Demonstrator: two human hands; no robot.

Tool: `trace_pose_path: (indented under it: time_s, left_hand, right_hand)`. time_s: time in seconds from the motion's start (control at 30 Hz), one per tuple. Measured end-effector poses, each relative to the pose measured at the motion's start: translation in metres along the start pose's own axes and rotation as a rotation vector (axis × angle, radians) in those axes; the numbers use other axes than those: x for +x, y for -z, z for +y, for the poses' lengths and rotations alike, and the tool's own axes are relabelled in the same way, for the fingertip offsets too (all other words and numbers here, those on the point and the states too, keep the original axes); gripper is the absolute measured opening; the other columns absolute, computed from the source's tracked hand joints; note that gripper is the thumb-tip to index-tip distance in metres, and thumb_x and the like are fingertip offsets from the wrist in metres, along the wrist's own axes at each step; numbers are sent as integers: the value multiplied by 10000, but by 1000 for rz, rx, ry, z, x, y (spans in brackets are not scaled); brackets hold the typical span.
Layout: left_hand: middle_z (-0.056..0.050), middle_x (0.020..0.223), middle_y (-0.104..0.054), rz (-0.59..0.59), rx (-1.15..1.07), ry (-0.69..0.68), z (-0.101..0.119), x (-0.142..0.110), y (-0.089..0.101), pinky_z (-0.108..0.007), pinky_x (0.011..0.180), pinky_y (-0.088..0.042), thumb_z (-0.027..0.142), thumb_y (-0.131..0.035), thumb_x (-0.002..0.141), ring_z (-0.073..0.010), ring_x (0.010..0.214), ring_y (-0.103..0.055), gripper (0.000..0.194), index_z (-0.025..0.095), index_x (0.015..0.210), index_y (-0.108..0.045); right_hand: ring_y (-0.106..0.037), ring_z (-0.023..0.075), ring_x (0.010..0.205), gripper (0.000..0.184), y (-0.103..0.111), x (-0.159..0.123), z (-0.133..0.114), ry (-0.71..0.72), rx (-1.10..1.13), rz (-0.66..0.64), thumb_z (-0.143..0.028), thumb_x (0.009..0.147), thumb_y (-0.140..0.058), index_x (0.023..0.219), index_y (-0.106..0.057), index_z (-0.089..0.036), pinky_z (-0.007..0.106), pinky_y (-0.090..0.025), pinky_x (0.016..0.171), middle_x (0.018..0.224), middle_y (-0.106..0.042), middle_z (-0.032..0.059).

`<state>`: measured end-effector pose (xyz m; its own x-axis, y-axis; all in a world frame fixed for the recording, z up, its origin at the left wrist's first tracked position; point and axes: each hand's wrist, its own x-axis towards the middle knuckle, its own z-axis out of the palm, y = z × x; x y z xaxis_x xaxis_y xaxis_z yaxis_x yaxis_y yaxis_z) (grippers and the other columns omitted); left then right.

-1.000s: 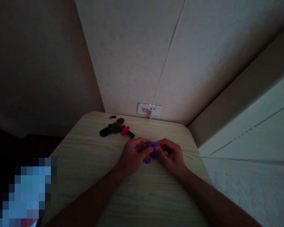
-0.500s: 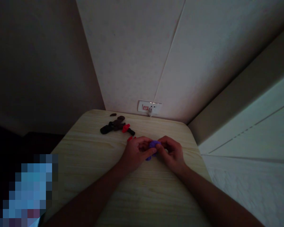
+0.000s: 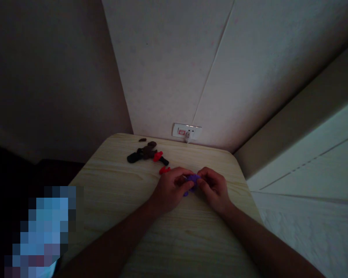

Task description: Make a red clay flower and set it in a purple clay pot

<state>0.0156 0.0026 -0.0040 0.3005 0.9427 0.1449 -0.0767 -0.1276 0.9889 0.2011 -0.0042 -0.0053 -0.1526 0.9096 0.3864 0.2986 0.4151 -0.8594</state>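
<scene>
At the lower left of the frame you have a bluish pixelated patch, its detail blocked out, with a dark wall above it. Next comes the pale wood-grained tabletop, which fills the lower middle. Toward its back left corner lies a cluster: a black rounded piece at the left end, a brown lump in the middle, then a red piece with a black stub running out to its right. A small brown sliver sits apart, just above the cluster. Below the stub, a loose red bit rests just beside your left hand. That hand's fingers are pinched on the left side of a purple piece, right of the frame's centre; a purple end pokes out under your thumb, and the rest is partly hidden. Above it, a wall socket holds a pale plug. Your right hand has its fingers closed on the purple piece's right side. At the far right stands a whitish cabinet, with a white textured surface below it.
</scene>
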Motion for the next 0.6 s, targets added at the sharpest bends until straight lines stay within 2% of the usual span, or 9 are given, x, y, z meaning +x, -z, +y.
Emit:
trace_pose_path:
  time_s: [0.2,0.43,0.6]
  left_hand:
    - [-60,941,-692,1,43,-103,0,0,1,-257,682,-527,256,-719,871,-153,766,-649,177,169,1015,-774]
    - [-67,896,-736,14,-35,45,-2,1,-1,-244,610,-549,287,-770,827,-166,732,-685,266,153,1056,-743]
    - [-79,924,-759,49,-78,92,1,0,-2,-252,582,-575,305,-825,778,-194,762,-724,324,159,1051,-732]
  right_hand:
    - [-535,135,587,176,0,1,-2,4,9,-16,-306,921,-610,791,-632,-191,244,-428,542,668,-602,-2]
    - [-500,123,548,239,-2,-2,-2,-39,62,-14,-401,958,-615,825,-614,-202,235,-397,494,661,-582,-12]
    - [-548,134,574,267,-3,-2,-6,-36,48,-18,-459,943,-667,879,-647,-201,244,-443,513,699,-632,10]
